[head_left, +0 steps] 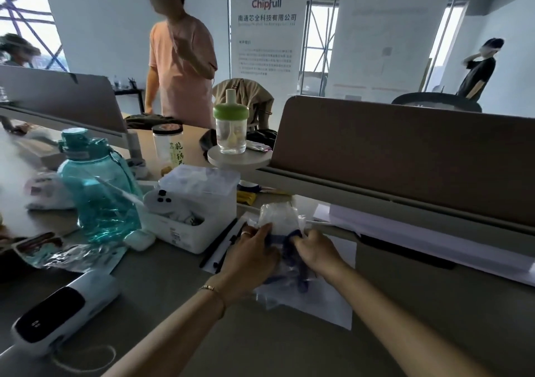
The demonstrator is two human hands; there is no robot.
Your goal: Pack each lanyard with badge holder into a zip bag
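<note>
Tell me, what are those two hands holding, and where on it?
Both hold a clear zip bag at its lower, near end. The left hand grips one side; the right hand pinches a dark blue lanyard at the bag there.

Brown desk partition [405, 151], white walls [101, 20], bright windows [318, 35]

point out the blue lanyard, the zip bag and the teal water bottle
blue lanyard [289, 242]: head view, on the dark blue strap bunched between the two hands
zip bag [278, 214]: head view, on the clear crumpled upper part above the hands
teal water bottle [101, 197]: head view, on the see-through body
</note>
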